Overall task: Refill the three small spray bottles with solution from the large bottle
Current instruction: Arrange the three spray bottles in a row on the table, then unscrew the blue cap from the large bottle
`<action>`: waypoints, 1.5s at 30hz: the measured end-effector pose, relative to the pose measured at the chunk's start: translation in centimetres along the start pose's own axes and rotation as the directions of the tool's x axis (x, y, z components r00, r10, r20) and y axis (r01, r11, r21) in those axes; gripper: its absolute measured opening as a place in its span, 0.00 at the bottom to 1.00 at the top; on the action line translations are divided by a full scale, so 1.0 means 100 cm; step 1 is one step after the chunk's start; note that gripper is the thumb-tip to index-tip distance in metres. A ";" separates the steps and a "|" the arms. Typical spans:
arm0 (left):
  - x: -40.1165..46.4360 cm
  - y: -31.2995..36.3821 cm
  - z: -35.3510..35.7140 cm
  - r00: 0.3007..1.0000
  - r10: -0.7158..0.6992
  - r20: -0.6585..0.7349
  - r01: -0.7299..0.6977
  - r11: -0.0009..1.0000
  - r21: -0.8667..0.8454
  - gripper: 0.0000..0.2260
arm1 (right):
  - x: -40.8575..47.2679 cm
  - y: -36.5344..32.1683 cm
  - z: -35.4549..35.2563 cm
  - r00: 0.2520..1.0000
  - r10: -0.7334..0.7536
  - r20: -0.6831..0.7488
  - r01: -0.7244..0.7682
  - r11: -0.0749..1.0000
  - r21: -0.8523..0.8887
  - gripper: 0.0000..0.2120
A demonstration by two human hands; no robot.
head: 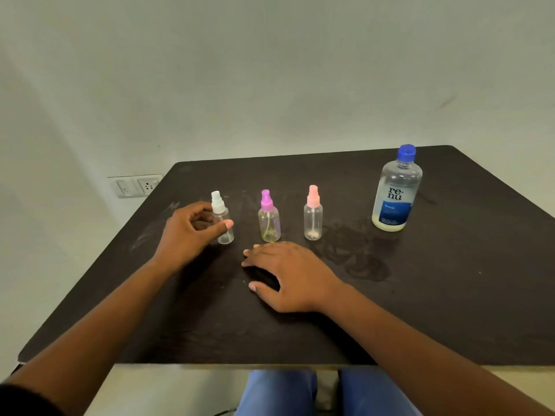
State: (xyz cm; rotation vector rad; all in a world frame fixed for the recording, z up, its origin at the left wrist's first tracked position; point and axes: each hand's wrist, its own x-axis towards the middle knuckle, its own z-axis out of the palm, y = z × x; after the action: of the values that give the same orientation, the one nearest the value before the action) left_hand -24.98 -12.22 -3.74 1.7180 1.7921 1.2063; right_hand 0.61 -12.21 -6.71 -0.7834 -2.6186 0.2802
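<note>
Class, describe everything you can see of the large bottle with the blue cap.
The large clear plastic bottle stands upright near the far right of the dark table, right of the three small spray bottles. Its blue cap is on. A label reads "re-nu", white above and blue below. A pale yellowish tint shows at the bottom; how full it is cannot be told. Neither hand touches it.

a: what's worn on the arms?
b: both forearms bare, a dark sleeve (18,397) edge at the left upper arm
a: and the legs?
b: blue trousers (279,391), two legs showing under the table edge
</note>
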 end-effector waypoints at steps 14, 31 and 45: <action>-0.026 0.012 0.021 0.990 -0.111 -0.082 0.114 0.993 0.022 0.28 | -0.019 -0.006 -0.004 0.999 0.039 -0.019 -0.040 0.997 -0.060 0.24; -0.056 0.150 0.076 0.797 0.490 -0.352 -0.515 0.857 0.025 0.05 | -0.057 0.033 -0.107 0.587 0.151 -0.796 -0.295 0.955 -0.036 0.04; 0.025 0.211 0.233 0.935 0.324 0.144 -0.330 0.944 0.022 0.36 | -0.053 0.123 -0.196 0.666 0.450 -0.595 -0.649 0.742 -0.165 0.20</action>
State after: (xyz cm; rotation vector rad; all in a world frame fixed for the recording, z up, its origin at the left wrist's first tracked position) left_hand 5.46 -4.96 0.38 2.1347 1.5042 1.1422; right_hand 18.91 -3.55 5.73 -1.5597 -1.8577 -0.2562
